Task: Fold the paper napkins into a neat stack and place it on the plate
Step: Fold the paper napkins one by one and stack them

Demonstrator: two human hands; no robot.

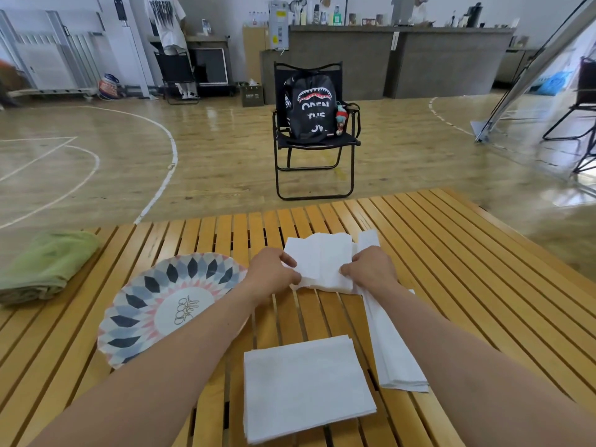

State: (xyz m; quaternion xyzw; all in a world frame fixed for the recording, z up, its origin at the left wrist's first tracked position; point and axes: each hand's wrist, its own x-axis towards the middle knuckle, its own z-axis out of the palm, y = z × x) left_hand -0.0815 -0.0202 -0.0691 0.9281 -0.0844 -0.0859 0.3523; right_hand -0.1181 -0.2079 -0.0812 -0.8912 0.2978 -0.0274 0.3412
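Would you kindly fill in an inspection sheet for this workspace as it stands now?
Surface: slatted wooden table, gaps between slats.
Job's things: patterned plate bare; folded napkin stack near edge; long napkin strip to its right; napkin being folded.
Clutter: green cloth at left.
Hands: left hand and right hand both pinch the napkin.
Cables: nothing seen.
Surroundings: folding chair with backpack; a person standing at the back.

A green cloth (48, 264) is laid at the table's (451, 253) left edge. Beyond, a backpack (309, 106) is seated on a chair (314, 175).
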